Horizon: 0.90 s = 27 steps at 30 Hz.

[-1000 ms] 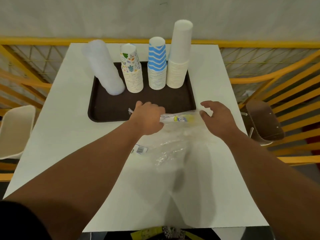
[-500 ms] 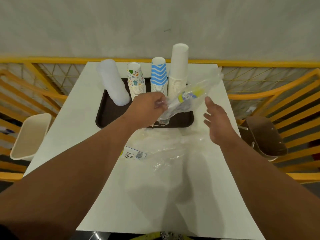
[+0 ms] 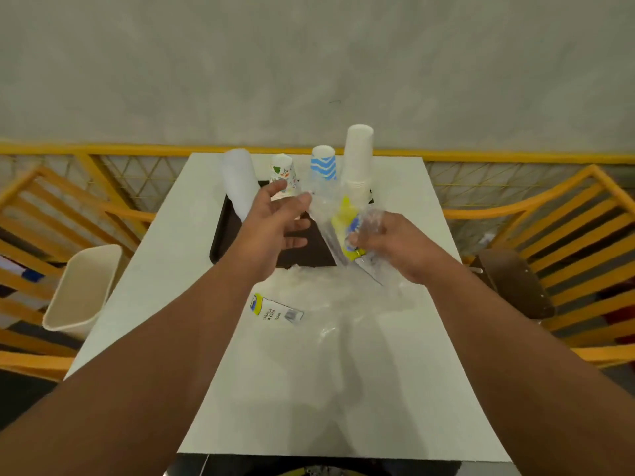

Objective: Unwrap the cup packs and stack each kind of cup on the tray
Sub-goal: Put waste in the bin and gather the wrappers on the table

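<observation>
Your right hand [image 3: 395, 247] grips the empty wrapper [image 3: 343, 225] above the tray [image 3: 220, 242]; left hand [image 3: 275, 221] is spread beside it. Four cup stacks [image 3: 357, 159] stand there. Bunch it up tight, clear of the stacks.

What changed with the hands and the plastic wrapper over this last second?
The clear plastic wrapper with the yellow label was lifted off the white table and passed from the left hand, now open, to the right hand, which grips it. The four cup stacks stayed on the dark brown tray.
</observation>
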Each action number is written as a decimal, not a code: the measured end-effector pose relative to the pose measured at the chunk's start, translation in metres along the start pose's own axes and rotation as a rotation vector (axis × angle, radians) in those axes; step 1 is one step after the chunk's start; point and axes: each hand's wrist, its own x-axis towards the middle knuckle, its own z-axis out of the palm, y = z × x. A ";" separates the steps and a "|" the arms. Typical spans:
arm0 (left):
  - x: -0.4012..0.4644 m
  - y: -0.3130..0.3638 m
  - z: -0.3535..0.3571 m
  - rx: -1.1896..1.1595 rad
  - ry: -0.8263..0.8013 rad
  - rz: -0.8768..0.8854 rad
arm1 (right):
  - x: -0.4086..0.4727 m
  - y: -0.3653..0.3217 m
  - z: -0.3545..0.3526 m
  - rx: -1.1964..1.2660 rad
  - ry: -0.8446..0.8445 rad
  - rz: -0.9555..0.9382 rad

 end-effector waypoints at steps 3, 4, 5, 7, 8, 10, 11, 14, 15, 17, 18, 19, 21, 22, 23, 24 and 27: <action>-0.008 0.001 -0.024 0.032 -0.060 -0.122 | -0.007 -0.005 0.030 -0.160 -0.062 0.046; -0.013 -0.004 -0.035 0.064 -0.041 -0.156 | -0.009 -0.003 0.042 -0.147 -0.069 0.082; -0.018 -0.011 -0.046 0.077 -0.008 -0.194 | -0.012 0.001 0.053 -0.122 -0.070 0.120; -0.033 -0.031 -0.068 0.064 0.055 -0.302 | -0.019 0.013 0.073 -0.094 -0.087 0.189; -0.041 -0.042 -0.078 0.060 0.075 -0.361 | -0.024 0.021 0.082 -0.119 -0.100 0.216; -0.060 -0.063 -0.098 0.113 0.079 -0.462 | -0.037 0.036 0.100 -0.251 -0.128 0.252; -0.069 -0.074 -0.106 0.169 0.070 -0.508 | -0.043 0.043 0.107 -0.351 -0.150 0.263; -0.095 -0.102 -0.123 0.484 0.034 -0.496 | -0.059 0.066 0.123 -0.558 -0.201 0.293; -0.102 -0.113 -0.126 0.642 0.061 -0.370 | -0.064 0.071 0.126 -0.580 -0.215 0.318; -0.117 -0.131 -0.131 0.952 0.093 0.183 | -0.072 0.080 0.132 -0.626 -0.245 0.343; -0.122 -0.138 -0.130 1.076 0.012 0.514 | -0.075 0.084 0.135 -0.640 -0.271 0.330; -0.127 -0.145 -0.127 1.167 -0.127 0.789 | -0.077 0.087 0.137 -0.648 -0.309 0.308; -0.137 -0.165 -0.119 1.303 -0.429 1.025 | -0.079 0.093 0.142 -0.693 -0.382 0.259; -0.141 -0.176 -0.115 1.374 -0.518 1.027 | -0.079 0.098 0.143 -0.726 -0.408 0.231; -0.145 -0.188 -0.112 1.451 -0.563 0.986 | -0.080 0.105 0.144 -0.785 -0.430 0.208; -0.148 -0.199 -0.111 1.519 -0.586 0.925 | -0.083 0.112 0.146 -0.895 -0.418 0.179; -0.154 -0.223 -0.109 1.587 -0.565 0.754 | -0.105 0.133 0.146 -1.246 -0.018 -0.049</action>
